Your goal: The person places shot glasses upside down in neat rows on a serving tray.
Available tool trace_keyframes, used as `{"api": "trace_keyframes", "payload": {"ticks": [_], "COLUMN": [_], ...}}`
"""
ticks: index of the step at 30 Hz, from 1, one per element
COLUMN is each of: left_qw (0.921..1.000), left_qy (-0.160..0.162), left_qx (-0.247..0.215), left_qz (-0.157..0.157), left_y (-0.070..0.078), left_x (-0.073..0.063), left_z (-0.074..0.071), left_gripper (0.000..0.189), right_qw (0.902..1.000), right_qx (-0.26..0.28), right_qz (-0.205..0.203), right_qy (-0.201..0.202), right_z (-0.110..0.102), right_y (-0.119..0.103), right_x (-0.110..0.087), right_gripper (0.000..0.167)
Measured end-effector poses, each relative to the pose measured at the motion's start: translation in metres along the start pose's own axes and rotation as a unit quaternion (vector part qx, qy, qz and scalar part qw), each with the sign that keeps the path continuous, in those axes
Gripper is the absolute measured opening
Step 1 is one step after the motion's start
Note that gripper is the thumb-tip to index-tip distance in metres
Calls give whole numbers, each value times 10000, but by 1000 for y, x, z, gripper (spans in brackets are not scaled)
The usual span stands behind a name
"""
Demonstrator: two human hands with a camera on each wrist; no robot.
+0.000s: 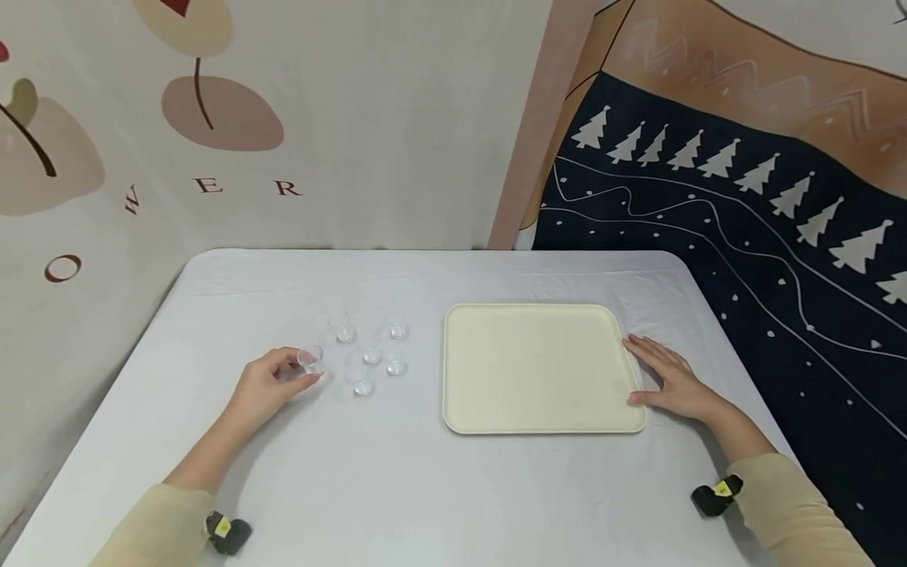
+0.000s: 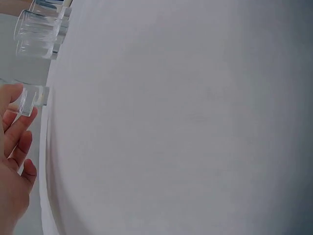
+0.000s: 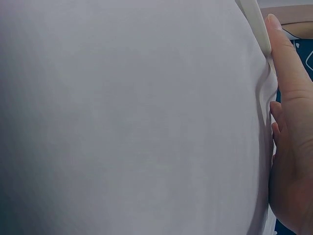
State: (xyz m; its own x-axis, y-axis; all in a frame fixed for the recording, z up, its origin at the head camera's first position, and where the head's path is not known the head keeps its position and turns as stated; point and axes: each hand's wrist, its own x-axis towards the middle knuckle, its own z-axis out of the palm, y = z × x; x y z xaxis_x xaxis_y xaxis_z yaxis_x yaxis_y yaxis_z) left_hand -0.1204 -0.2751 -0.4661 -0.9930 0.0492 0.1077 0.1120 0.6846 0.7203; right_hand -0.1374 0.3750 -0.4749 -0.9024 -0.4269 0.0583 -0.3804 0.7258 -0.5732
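At the left of the table, my left hand [image 1: 268, 383] pinches a small clear shot glass [image 1: 310, 361] between thumb and fingers. In the left wrist view the same glass [image 2: 30, 100] shows sideways at the fingertips. Several more clear shot glasses [image 1: 372, 353] stand in a loose cluster just to the right of that hand. A cream rectangular tray [image 1: 534, 370] lies flat on the table to the right of the glasses, with nothing on it. My right hand [image 1: 671, 382] is spread at the tray's right rim, fingers straight and fingertips on the edge.
A white cloth [image 1: 397, 488] covers the table. Behind it hangs a pale curtain [image 1: 383, 126] with printed letters, and at the right a dark blue fabric [image 1: 708, 260] with white trees. Each sleeve carries a small black camera [image 1: 228, 533] at the wrist.
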Motion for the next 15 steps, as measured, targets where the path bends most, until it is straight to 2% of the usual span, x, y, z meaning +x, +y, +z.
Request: {"api": "trace_keyframes", "payload": {"ticks": [9,15], "left_qw": [9995,9974], "left_qy": [248,426], "left_qx": [-79,-179], "left_qz": [183,558], "left_y": [18,30], "left_x": [-3,-2], "left_z": [-4,-2], "left_gripper": [25,24], "right_qw": [9999,9999], "right_qx": [-74,-61], "right_qz": [99,102], "right_qy": [-54,-70], "right_z": [0,-1], "right_y": [0,-2], "right_x": [1,0], "right_gripper": [91,91]}}
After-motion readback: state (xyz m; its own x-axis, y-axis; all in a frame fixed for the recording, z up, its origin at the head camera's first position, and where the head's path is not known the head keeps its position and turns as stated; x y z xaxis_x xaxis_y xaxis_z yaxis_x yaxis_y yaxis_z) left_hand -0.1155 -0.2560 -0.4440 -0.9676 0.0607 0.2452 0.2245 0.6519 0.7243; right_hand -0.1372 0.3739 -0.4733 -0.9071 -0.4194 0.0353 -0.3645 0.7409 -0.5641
